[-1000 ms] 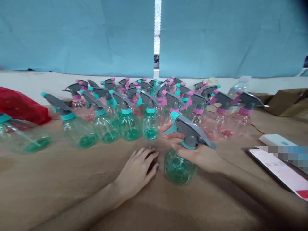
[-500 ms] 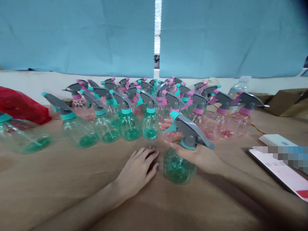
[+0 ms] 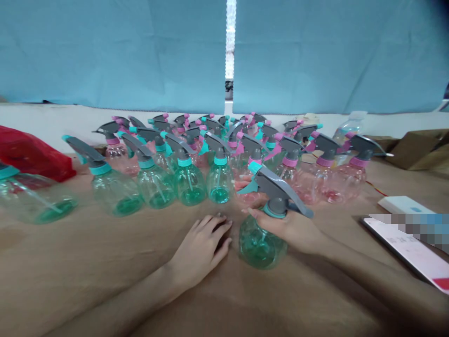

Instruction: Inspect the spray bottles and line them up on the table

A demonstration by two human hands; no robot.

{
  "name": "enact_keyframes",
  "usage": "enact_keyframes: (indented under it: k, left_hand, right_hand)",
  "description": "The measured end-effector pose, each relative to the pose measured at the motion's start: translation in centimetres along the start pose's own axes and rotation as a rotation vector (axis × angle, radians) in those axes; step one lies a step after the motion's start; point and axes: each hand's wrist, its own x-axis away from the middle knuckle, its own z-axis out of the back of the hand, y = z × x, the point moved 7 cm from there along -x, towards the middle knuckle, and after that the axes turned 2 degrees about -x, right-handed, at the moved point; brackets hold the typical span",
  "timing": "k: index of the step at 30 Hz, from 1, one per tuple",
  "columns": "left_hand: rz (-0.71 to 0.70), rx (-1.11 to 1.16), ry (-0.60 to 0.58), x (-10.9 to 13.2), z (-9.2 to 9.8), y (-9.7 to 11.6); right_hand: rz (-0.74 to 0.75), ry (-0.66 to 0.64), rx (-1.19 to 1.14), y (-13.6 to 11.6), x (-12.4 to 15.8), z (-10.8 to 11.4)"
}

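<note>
A green spray bottle [image 3: 262,248] with a grey trigger head and turquoise nozzle stands upright on the brown table [image 3: 115,262]. Around its neck and upper body my right hand [image 3: 277,224] is closed, thumb towards me, with the other fingers partly hidden behind the bottle. My left hand [image 3: 201,245] lies palm down on the table, left of that bottle, holding nothing, fingers apart. Just beyond my left hand stand a green spray bottle with a turquoise collar [image 3: 220,182] and a similar green one [image 3: 191,187].
Several more green and pink spray bottles [image 3: 331,187] stand in rows across the back. A red plastic bag [image 3: 31,154] is at left. To the right lie a phone [image 3: 403,248], a white box [image 3: 403,204] and a brown paper bag [image 3: 417,150]. Blue cloth [image 3: 112,56] hangs behind.
</note>
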Motion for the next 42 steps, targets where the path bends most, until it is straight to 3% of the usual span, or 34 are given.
enact_keyframes:
  k: [24,35,42]
  left_hand:
    - [-0.006,0.013,0.019,0.1,0.0,0.0]
    - [0.002,0.023,0.016,0.1,0.0,0.0]
    - [-0.002,0.017,0.013,0.0,0.1,0.0]
  right_hand:
    - [-0.062,-0.022,-0.061,0.2,0.0,0.0]
    - [-0.007,-0.16,-0.123,-0.2,-0.1,-0.4]
    - [-0.013,-0.136,-0.186,-0.2,-0.1,-0.2]
